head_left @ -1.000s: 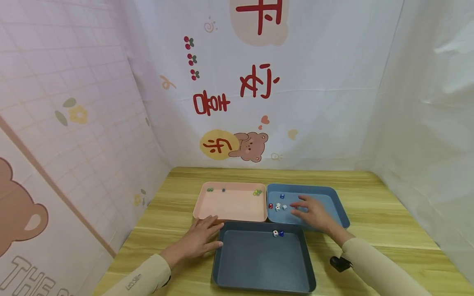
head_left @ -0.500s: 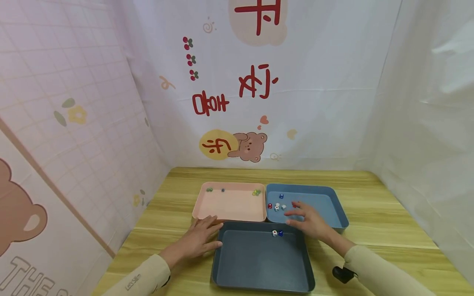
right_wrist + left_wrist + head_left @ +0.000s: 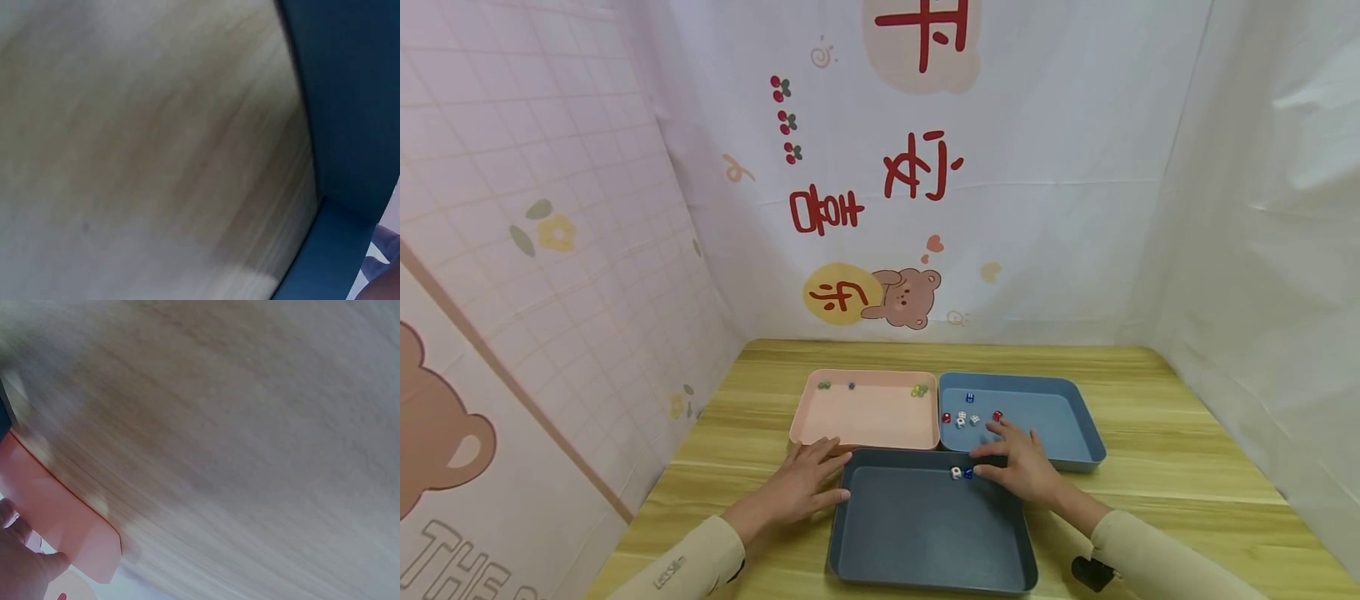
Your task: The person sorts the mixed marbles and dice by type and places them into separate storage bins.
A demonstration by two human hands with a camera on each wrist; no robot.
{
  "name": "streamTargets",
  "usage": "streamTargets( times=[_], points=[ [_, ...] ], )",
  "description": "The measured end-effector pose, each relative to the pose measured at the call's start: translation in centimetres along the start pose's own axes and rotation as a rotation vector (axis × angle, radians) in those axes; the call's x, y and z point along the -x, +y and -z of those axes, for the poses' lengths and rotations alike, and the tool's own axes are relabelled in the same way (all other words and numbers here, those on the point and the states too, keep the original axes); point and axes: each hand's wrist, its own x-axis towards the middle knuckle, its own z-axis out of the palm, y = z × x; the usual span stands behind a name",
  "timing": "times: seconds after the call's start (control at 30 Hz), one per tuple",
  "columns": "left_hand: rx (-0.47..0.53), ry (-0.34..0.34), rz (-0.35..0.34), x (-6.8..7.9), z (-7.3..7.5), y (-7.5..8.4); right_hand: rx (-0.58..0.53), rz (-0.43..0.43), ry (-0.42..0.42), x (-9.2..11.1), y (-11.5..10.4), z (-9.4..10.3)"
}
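Note:
My right hand (image 3: 1018,467) hovers over the back right corner of the dark tray (image 3: 932,533), fingers spread and relaxed. Its thumb tip is close to a blue die (image 3: 967,473); whether they touch I cannot tell. Beside that lies a white die (image 3: 956,472). Just beyond the fingers, a red die (image 3: 997,416) lies in the blue tray (image 3: 1045,408), with another red die (image 3: 947,417), a blue die (image 3: 970,397) and white dice (image 3: 975,420). My left hand (image 3: 805,483) rests with loose fingers by the front left of the pink tray (image 3: 865,417) and the dark tray's side.
Small green pieces (image 3: 824,385), a small bluish piece (image 3: 852,386) and yellow-green pieces (image 3: 919,390) lie along the pink tray's back. All three trays adjoin on a wooden table (image 3: 1172,475). A printed cloth (image 3: 1037,233) hangs behind.
My right hand has drawn back from the blue tray toward the dark tray's back right corner, uncovering the red die. My left hand has stayed in place.

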Motion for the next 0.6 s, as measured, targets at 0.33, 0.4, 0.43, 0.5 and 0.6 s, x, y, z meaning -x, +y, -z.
streamTargets(
  times=[0.33,0.4,0.43,0.5,0.6],
  points=[
    [0.0,0.001,-0.003,-0.1,-0.2,-0.2,0.144,-0.019,-0.038,0.1,-0.3,-0.9],
    [0.002,-0.002,-0.002,-0.1,-0.2,-0.3,0.164,-0.012,-0.045,0.1,-0.4,-1.0],
    [0.003,-0.003,-0.002,-0.1,-0.2,-0.3,0.17,-0.01,-0.049,0.1,-0.4,-1.1],
    [0.006,-0.004,-0.001,-0.1,-0.2,-0.3,0.176,-0.008,-0.055,0.0,-0.4,-1.2],
    [0.004,-0.004,0.002,-0.1,-0.3,-0.3,0.174,-0.014,-0.052,-0.1,-0.4,-1.3]
  ],
)
